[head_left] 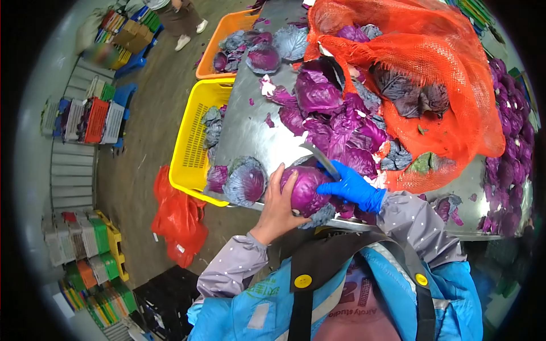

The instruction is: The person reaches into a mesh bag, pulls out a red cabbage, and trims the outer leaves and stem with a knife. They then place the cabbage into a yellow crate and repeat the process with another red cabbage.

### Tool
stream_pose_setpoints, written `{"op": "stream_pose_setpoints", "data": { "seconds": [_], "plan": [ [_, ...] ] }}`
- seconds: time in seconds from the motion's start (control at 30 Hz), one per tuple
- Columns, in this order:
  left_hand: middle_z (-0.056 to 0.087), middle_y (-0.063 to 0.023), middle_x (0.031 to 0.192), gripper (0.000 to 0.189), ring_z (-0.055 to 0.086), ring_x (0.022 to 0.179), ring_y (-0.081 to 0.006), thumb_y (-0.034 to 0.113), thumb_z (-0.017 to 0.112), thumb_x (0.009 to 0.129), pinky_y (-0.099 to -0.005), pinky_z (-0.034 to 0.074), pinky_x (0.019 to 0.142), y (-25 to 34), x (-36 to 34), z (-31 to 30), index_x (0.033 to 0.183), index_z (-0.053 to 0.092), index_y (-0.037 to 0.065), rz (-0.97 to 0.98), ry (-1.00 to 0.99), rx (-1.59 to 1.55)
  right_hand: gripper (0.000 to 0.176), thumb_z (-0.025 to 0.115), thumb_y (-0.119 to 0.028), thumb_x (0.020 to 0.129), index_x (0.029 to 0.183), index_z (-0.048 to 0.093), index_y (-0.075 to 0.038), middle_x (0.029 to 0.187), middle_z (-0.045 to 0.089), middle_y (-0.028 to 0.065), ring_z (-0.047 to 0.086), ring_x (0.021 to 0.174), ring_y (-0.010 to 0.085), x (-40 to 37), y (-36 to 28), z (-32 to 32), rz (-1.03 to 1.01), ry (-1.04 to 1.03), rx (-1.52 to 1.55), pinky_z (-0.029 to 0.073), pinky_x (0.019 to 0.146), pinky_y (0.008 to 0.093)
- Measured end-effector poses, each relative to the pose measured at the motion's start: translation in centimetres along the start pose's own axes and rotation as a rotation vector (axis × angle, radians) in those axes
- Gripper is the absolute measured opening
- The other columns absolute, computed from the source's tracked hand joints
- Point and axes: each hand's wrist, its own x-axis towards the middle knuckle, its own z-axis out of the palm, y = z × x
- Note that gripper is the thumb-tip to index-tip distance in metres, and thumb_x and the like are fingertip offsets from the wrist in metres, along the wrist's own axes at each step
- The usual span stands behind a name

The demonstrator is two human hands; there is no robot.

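Note:
My bare left hand is closed against the side of a purple cabbage at the table's near edge. My right hand, in a blue glove, grips a knife; its curved blade points up and left above the cabbage, and its handle is hidden in the fingers. Left of my hands sits another cabbage with grey-blue outer leaves. Just beyond them lies a heap of loose purple leaves.
An orange-red mesh sack with cabbages spreads over the metal table. Trimmed cabbages are piled at the right. A yellow crate and an orange crate stand along the left edge. A red bag lies on the floor; a person stands far left.

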Motion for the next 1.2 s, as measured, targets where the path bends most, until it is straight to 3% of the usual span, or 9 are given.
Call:
{"op": "stream_pose_setpoints", "data": {
  "seconds": [0.2,0.43,0.47,0.53,0.67,0.73,0.77,1.03,1.2],
  "plan": [
    [0.035,-0.0196,0.136,0.102,0.038,0.127,-0.0352,0.021,0.087,0.053,-0.0421,0.034,0.105,-1.4,1.7,0.5,0.137,0.032,0.005,-0.133,0.147,-0.310,0.051,0.064,-0.034,0.088,0.129,0.047,-0.009,0.070,0.051,-0.0018,0.042,0.050,0.0062,0.4,-1.4,-0.4,0.287,0.005,0.192,0.033,0.043,0.0224],
    [0.044,-0.0116,0.135,0.080,0.045,0.122,-0.0245,0.031,0.075,0.075,-0.0371,0.039,0.103,-3.4,0.1,0.5,0.139,0.033,0.009,-0.517,0.167,-2.145,0.057,0.061,-0.030,0.089,0.138,0.039,-0.008,0.092,0.054,-0.0001,0.042,0.054,0.0048,-0.6,-6.7,-0.7,0.114,-0.031,0.190,0.036,0.046,0.0200],
    [0.044,-0.0116,0.135,0.080,0.045,0.122,-0.0245,0.031,0.075,0.075,-0.0371,0.039,0.103,-3.2,0.2,0.6,0.139,0.033,0.009,-0.508,0.182,-2.139,0.057,0.061,-0.030,0.089,0.138,0.039,-0.008,0.092,0.054,-0.0001,0.042,0.054,0.0048,-0.6,-7.0,-0.6,0.107,-0.045,0.187,0.036,0.046,0.0200],
    [0.043,-0.0109,0.137,0.078,0.045,0.123,-0.0279,0.040,0.071,0.078,-0.0413,0.039,0.104,-1.8,1.1,0.4,0.140,0.033,0.012,-0.232,0.140,-0.912,0.057,0.062,-0.029,0.088,0.137,0.040,-0.009,0.096,0.055,-0.0003,0.043,0.057,0.0048,-0.8,-7.6,-0.1,0.158,-0.036,0.132,0.037,0.047,0.0201],
    [0.037,-0.0111,0.141,0.069,0.036,0.131,-0.0314,0.046,0.056,0.086,-0.0520,0.028,0.108,-0.4,2.3,1.3,0.141,0.030,0.014,-0.259,-0.154,-1.086,0.052,0.064,-0.026,0.088,0.134,0.044,-0.012,0.105,0.053,-0.0002,0.048,0.070,0.0046,-1.3,-9.4,1.5,0.093,-0.035,0.145,0.040,0.056,0.0195],
    [0.033,-0.0157,0.143,0.069,0.023,0.136,-0.0376,0.053,0.039,0.089,-0.0661,0.002,0.108,-0.1,2.0,1.6,0.141,0.029,0.010,-0.350,-0.084,-2.747,0.051,0.065,-0.024,0.087,0.133,0.045,-0.012,0.105,0.053,-0.0003,0.049,0.074,0.0043,-1.6,-10.1,1.7,0.102,-0.021,0.156,0.040,0.058,0.0192],
    [0.034,-0.0147,0.141,0.069,0.024,0.136,-0.0352,0.054,0.040,0.087,-0.0649,0.004,0.109,0.2,2.0,1.9,0.140,0.031,0.010,-0.241,-0.138,-2.850,0.052,0.066,-0.023,0.087,0.133,0.046,-0.012,0.104,0.053,-0.0006,0.048,0.073,0.0043,-1.7,-9.9,1.6,0.087,-0.002,0.193,0.040,0.057,0.0195],
    [0.033,-0.0156,0.142,0.074,0.025,0.135,-0.0363,0.055,0.043,0.085,-0.0610,0.011,0.110,1.2,3.2,2.5,0.140,0.030,0.008,-0.222,-0.243,-2.784,0.053,0.067,-0.021,0.085,0.133,0.046,-0.013,0.101,0.054,-0.0029,0.047,0.066,0.0036,-3.2,-10.1,1.3,0.055,0.127,0.280,0.038,0.053,0.0195],
    [0.027,-0.0200,0.145,0.084,0.021,0.136,-0.0411,0.062,0.043,0.083,-0.0558,0.011,0.113,3.6,5.2,2.0,0.143,0.024,0.006,-0.432,-0.299,-2.225,0.058,0.072,-0.017,0.081,0.132,0.046,-0.008,0.115,0.055,0.0014,0.053,0.098,0.0114,-3.9,-8.1,0.2,-0.190,0.246,0.273,0.046,0.082,0.0281]
  ]
}}
